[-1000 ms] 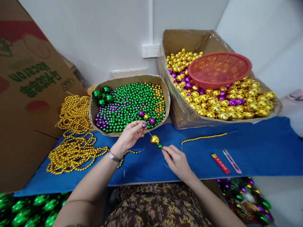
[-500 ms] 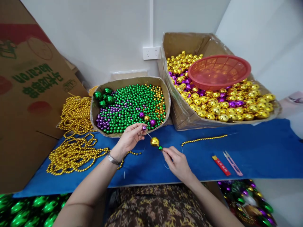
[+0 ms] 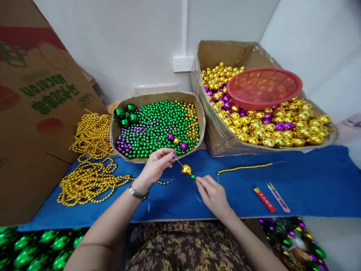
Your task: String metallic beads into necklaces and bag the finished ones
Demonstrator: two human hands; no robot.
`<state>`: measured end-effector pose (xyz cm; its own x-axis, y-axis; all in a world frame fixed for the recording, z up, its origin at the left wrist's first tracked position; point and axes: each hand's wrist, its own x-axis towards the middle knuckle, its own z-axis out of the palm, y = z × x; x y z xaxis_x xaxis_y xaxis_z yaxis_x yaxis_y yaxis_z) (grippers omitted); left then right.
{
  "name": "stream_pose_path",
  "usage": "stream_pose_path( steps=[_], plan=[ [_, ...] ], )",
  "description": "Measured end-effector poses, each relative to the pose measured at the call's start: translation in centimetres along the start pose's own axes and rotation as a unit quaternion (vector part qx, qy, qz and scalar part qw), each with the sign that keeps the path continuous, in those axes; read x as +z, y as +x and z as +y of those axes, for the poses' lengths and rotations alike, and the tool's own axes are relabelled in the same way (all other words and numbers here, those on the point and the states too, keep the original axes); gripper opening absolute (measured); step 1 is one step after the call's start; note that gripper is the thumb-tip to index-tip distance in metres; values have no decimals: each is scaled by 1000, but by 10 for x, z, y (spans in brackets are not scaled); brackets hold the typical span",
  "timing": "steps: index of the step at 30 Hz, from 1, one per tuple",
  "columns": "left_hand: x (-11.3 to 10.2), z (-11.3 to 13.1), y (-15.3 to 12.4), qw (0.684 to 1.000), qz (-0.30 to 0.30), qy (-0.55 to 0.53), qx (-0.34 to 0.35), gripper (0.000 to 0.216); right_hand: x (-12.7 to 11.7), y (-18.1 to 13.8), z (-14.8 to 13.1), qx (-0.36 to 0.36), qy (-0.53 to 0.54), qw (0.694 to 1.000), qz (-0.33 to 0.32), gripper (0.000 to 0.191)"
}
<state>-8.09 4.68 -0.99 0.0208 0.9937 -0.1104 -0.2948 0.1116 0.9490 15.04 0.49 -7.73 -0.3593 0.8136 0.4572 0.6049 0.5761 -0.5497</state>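
My left hand (image 3: 159,165) is closed in a pinch on a small purple bead (image 3: 173,155), just in front of the box of small beads. From it a thin string runs down to a large gold bead (image 3: 186,169), with a small green bead (image 3: 193,176) right beside it. My right hand (image 3: 213,195) has its fingertips pinched at the far side of the green bead; the string there is mostly hidden. A thin loose thread curves over the blue cloth near the right fingers.
A cardboard box (image 3: 112,138) holds green, purple and gold beads. Behind right, a larger box (image 3: 216,145) of gold and purple beads carries a red basket (image 3: 265,90). Gold bead strands (image 3: 84,184) lie left. Thread snips (image 3: 278,197), a red packet (image 3: 264,200) and a short gold strand (image 3: 245,168) lie right.
The view has shifted slightly. Both hands keep nearly the same pose, with the gold and green beads still on the string between them.
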Motion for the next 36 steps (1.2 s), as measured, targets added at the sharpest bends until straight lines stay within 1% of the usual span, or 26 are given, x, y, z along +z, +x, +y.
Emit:
stream_pose_path(
  steps=[2, 4, 7, 9, 10, 11, 13, 14, 16, 19, 21, 24, 27, 29, 31, 34, 36],
  plan=[
    [2, -8, -5, 999, 10, 45, 27, 30, 5, -3, 3, 8, -7, 1000, -9, 27],
    [5, -22, -11, 996, 13, 78, 36, 29, 12, -7, 8, 19, -7, 1000, -20, 28],
    [10, -49, -21, 994, 19, 108, 16, 29, 26, -13, 20, 38, -22, 998, -44, 28],
    [10, -68, -26, 990, 16, 138, 1, 29, 32, -16, 30, 56, -49, 995, -69, 27],
    [9, -76, -27, 987, 14, 161, 6, 29, 33, -17, 34, 66, -67, 992, -87, 26],
    [8, -83, -28, 981, 12, 193, 22, 28, 33, -18, 38, 74, -88, 988, -106, 26],
    [4, -90, -29, 959, 15, 272, 75, 24, 28, -19, 41, 80, -133, 978, -137, 28],
    [3, -90, -29, 945, 18, 310, 103, 22, 24, -17, 41, 79, -151, 975, -143, 30],
    [2, -85, -28, 916, 20, 370, 153, 19, 16, -12, 35, 73, -154, 977, -128, 32],
    [9, -65, -27, 883, -3, 409, 230, 17, 10, 2, 21, 51, -56, 993, -91, 32],
    [17, -51, -30, 864, -17, 418, 279, 15, 11, 10, 12, 27, 14, 997, -77, 33],
    [27, -36, -35, 850, -26, 417, 321, 13, 19, 17, 6, -1, 50, 998, -49, 32],
    [30, -31, -41, 850, -18, 409, 333, 10, 25, 16, 9, -21, 53, 998, -37, 27],
    [29, -32, -44, 855, -12, 400, 330, 9, 27, 12, 13, -27, 53, 997, -48, 27],
    [27, -37, -46, 867, -10, 385, 316, 10, 27, 9, 16, -26, 51, 996, -62, 28],
    [23, -54, -48, 905, -9, 342, 254, 16, 24, 6, 19, -17, 53, 997, -55, 30],
    [21, -70, -48, 923, -30, 329, 196, 25, 21, 5, 17, 6, 74, 996, -40, 31]
  ],
)
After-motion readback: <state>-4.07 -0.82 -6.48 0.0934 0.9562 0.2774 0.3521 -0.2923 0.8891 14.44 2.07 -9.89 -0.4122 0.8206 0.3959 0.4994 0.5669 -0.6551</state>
